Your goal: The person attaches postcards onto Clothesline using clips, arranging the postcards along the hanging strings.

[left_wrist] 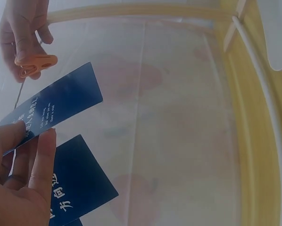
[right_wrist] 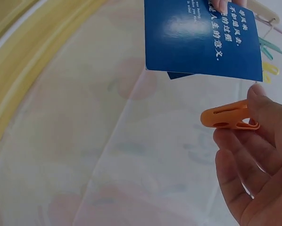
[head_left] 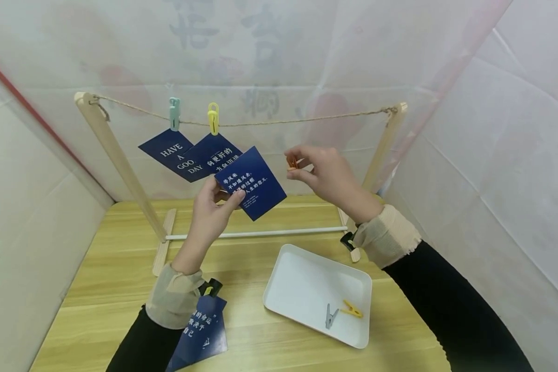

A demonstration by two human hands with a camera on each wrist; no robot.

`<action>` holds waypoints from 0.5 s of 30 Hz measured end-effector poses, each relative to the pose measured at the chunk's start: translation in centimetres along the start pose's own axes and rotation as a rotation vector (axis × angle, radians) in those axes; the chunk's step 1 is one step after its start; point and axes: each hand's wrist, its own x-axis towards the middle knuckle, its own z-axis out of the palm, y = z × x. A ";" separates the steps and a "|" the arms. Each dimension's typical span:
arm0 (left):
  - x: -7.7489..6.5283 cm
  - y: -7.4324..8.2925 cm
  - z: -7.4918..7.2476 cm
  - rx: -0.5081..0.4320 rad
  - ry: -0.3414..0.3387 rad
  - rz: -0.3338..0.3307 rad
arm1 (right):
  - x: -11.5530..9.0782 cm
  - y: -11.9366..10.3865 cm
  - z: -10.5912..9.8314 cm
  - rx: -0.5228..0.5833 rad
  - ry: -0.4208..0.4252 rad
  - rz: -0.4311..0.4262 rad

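Observation:
My left hand (head_left: pixel 210 209) pinches a dark blue card (head_left: pixel 256 181) with white writing, tilted, a little below the string (head_left: pixel 279 122). To its right my right hand (head_left: pixel 330 173) pinches an orange clothespin (right_wrist: pixel 228 115) between thumb and fingers, apart from the card. Two more blue cards hang from the string at the left. A teal clothespin (head_left: pixel 174 113) holds the card reading "HAVE A GOO. DAY" (head_left: pixel 167 155), and a yellow clothespin (head_left: pixel 213 119) holds the second card (head_left: pixel 209 155). The held card partly covers that second card.
A wooden frame (head_left: pixel 121 160) with a white crossbar (head_left: pixel 279 232) carries the string. On the table a white tray (head_left: pixel 302 284) holds a grey clothespin (head_left: pixel 330 316) and a yellow-orange clothespin (head_left: pixel 353 309). Another blue card (head_left: pixel 204 336) lies partly under the left forearm.

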 end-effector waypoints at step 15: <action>0.8 0.9 0.0 0.040 0.015 -0.013 | 2.1 -0.5 -0.6 0.068 0.195 -0.045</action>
